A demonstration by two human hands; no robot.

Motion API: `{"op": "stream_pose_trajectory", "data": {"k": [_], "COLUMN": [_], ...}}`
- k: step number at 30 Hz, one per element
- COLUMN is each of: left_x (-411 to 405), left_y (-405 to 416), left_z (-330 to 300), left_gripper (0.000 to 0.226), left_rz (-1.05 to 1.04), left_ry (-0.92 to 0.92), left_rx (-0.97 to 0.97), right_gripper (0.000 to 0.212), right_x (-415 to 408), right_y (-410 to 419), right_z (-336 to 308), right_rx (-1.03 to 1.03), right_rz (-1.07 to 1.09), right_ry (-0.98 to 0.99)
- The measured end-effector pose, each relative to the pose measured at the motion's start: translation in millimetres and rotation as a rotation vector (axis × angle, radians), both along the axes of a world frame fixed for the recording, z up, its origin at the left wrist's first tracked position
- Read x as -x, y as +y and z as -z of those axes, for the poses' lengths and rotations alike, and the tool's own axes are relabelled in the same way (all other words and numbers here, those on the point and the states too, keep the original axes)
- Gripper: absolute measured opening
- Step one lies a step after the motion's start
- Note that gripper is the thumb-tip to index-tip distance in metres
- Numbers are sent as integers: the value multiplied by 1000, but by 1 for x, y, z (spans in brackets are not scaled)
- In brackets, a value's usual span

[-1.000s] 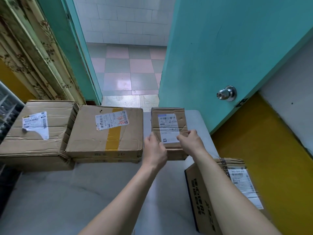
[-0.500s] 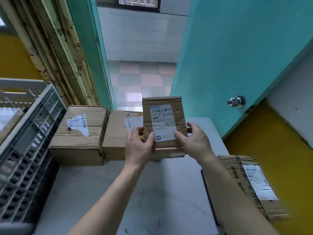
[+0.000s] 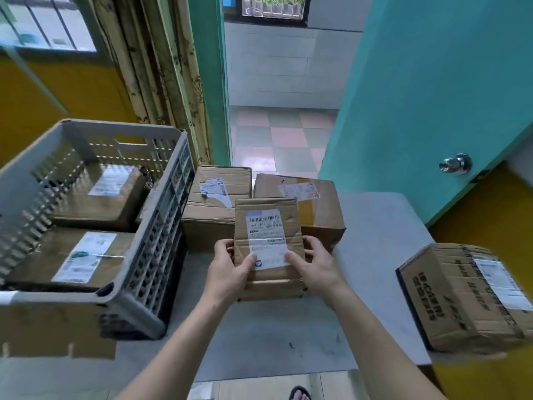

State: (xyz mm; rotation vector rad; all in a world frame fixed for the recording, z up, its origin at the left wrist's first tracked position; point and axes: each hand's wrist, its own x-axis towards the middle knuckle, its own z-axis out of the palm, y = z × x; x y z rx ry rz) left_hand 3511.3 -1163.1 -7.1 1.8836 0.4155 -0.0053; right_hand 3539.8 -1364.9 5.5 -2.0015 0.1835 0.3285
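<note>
Small parcel (image 3: 266,223) held above table (image 3: 375,226), label up. Left hand (image 3: 227,272) and right hand (image 3: 320,267) grip its sides, fingers (image 3: 249,259) curled round edges, thumbs on label. Grey crate (image 3: 170,226) left of fingers holds two parcels (image 3: 86,255); this one probably next. Boxes (image 3: 213,215) beyond fingers not yet sorted.

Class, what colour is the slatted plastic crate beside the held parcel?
The slatted plastic crate is grey; head view.

A barcoded shipping label (image 3: 266,241) on the small parcel (image 3: 268,207), digits too blurred to read; black printed characters on the right-hand carton (image 3: 450,298), also illegible.
</note>
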Motion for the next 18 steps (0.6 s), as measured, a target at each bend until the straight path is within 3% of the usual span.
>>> {"op": "stream_pose_trajectory", "data": {"k": [2, 6, 12, 18], "left_x": [14, 32, 45, 42], "left_y": [17, 35, 40, 41], "left_z": [15, 42, 73, 97], "left_gripper": [60, 41, 59, 75], "left_rz": [44, 192, 340, 335], "left_ry": [52, 144, 267, 346], "left_rx": [9, -16, -25, -68], "right_gripper": [51, 45, 42, 50], "right_x": [15, 36, 59, 50], "right_y": [13, 23, 25, 12], "right_z": [15, 43, 87, 108], "right_rx": [-3, 15, 12, 20], "right_rz": [-11, -33, -111, -136], "right_ry": [45, 114, 221, 268]}}
